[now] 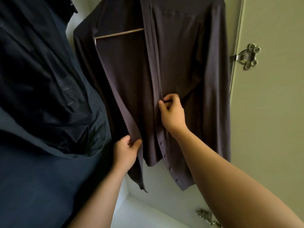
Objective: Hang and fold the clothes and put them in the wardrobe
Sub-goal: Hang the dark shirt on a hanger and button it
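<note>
A dark purple-grey cardigan hangs inside the wardrobe on a wooden hanger, its front open and a row of buttons running down its right edge. My left hand grips the lower edge of the cardigan's left front panel. My right hand pinches the button band at mid height, where the two front edges meet.
A dark navy jacket hangs close on the left and fills that side. The pale green wardrobe door stands open on the right with a metal hinge. A second hinge sits low by the white wardrobe floor.
</note>
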### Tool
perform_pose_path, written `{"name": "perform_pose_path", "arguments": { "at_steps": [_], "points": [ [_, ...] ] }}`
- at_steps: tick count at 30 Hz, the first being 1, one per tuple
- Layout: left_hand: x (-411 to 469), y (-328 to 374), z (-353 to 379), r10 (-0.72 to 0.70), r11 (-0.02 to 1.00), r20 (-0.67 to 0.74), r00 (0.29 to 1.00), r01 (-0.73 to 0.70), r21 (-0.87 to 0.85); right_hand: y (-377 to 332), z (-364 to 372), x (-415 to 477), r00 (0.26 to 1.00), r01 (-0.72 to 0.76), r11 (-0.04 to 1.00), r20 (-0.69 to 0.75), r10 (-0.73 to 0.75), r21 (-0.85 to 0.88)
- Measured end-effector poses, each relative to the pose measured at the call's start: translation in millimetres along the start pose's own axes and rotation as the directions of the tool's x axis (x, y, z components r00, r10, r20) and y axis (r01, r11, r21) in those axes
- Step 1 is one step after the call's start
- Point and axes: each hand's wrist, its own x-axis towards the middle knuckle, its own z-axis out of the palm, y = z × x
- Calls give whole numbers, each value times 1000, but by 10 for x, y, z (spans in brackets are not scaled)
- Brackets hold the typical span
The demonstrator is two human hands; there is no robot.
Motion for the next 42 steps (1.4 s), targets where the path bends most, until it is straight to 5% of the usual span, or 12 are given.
{"name": "perform_pose_path", "arguments": {
  "at_steps": [5, 12, 23, 33, 42],
  "points": [
    [-54, -94, 23, -9, 999, -25, 1000, 8, -39, 66, -9, -198, 989, 120, 993, 87, -118, -17],
    [-45, 27, 41, 76, 993, -241, 967, -95, -67, 249, 6, -430, 981, 86, 996, 173, -85, -1],
    [-21, 56, 115, 28, 966, -156, 987, -68, -251, 448, -73, -631, 968, -32, 998, 249, 18, 52],
    [42, 109, 49, 97, 986, -279, 955, -131, -106, 369, 17, -695, 959, -114, 989, 270, 86, 90],
    [16, 201, -74, 39, 944, -200, 979, -102, -313, 221, 139, -778, 970, -151, 959, 225, 96, 241]
  ]
}}
